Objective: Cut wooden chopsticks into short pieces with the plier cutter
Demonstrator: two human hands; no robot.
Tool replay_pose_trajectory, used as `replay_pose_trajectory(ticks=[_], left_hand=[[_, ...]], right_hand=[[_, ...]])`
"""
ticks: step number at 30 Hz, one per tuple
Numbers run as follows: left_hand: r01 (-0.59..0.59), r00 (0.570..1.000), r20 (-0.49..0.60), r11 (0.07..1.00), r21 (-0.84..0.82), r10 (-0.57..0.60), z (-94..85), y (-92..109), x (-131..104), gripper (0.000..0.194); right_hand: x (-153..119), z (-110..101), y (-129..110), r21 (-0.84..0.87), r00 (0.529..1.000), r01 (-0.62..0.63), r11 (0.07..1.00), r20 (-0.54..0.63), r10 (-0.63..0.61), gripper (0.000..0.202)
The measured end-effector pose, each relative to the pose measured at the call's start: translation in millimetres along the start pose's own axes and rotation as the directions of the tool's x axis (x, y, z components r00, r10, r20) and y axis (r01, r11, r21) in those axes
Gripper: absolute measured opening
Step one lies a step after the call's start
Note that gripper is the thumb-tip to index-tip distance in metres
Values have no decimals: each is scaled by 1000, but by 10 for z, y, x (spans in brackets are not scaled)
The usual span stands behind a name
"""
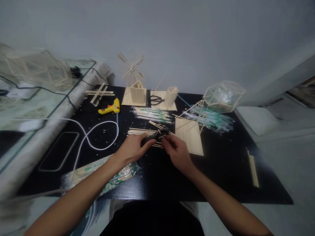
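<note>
My left hand [134, 147] is wrapped round dark-handled pliers [162, 132], whose head points right, above the middle of the table. Close to that head, my right hand [177, 154] is closed in a pinch on a thin wooden stick [162, 139], mostly hidden by the fingers. Beneath the hands lies a row of loose wooden sticks [137, 131]. Just right of them is a wooden board [189, 135] with a frame of thin sticks [194, 109] at its back edge.
A yellow glue gun [110, 107] and a white cable [86, 135] lie at left, beside a phone-like slab [59, 151]. Behind are a stick windmill [137, 91], dark scissors [157, 100] and wrapped chopsticks [152, 114]. Another chopstick packet [120, 177] sits under my left forearm.
</note>
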State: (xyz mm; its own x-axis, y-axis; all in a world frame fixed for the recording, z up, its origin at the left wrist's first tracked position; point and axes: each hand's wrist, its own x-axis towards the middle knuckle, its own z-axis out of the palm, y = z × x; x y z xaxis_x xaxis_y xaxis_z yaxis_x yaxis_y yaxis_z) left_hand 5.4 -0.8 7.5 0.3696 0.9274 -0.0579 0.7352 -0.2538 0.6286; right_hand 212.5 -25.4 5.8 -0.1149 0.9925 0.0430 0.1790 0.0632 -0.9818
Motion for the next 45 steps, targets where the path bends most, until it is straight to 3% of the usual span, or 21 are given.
replay_pose_trajectory(ticks=[7, 11, 17, 20, 24, 26, 28, 33, 36, 39, 42, 45], left_hand=[[-70, 996, -53, 998, 1, 70, 30, -40, 2, 50], [-149, 986, -79, 989, -12, 148, 26, -69, -5, 49], [-244, 967, -97, 968, -63, 237, -6, -99, -15, 48], [-301, 949, -119, 952, -60, 292, -11, -117, -23, 45], [-336, 938, -105, 940, -54, 329, -10, -127, -42, 49], [-341, 937, -95, 938, -60, 335, -17, -118, -54, 52], [-343, 938, -82, 938, -52, 338, -28, -100, -65, 54], [-314, 949, -56, 948, -52, 312, -40, -64, -59, 55], [-271, 963, -28, 960, -73, 269, -35, -56, -40, 52], [-240, 970, 9, 966, -94, 241, -32, -39, -30, 51], [-233, 970, 38, 966, -112, 238, -34, -8, -29, 51], [-242, 967, 54, 962, -124, 251, -28, 10, -30, 51]], right_hand=[[-11, 0, -50, -37, 999, 38, 999, -17, -38, 28], [-25, -48, -108, 13, 998, 5, 1000, 62, -6, 35], [-34, -96, -169, 207, 971, -145, 967, 216, 99, 38], [-23, -121, -156, 331, 925, -299, 895, 333, 186, 38], [-17, -171, -108, 430, 798, -545, 720, 529, 289, 39], [-25, -188, -95, 450, 748, -613, 649, 594, 295, 38], [-36, -194, -98, 470, 730, -639, 609, 621, 286, 37], [-55, -177, -124, 499, 759, -617, 609, 584, 289, 35], [-59, -171, -117, 475, 787, -575, 667, 543, 292, 35], [-51, -189, -111, 442, 870, -422, 792, 443, 217, 30], [-15, -237, -133, 440, 941, -251, 862, 320, 111, 49], [45, -290, -164, 430, 916, -242, 870, 397, 59, 47]])
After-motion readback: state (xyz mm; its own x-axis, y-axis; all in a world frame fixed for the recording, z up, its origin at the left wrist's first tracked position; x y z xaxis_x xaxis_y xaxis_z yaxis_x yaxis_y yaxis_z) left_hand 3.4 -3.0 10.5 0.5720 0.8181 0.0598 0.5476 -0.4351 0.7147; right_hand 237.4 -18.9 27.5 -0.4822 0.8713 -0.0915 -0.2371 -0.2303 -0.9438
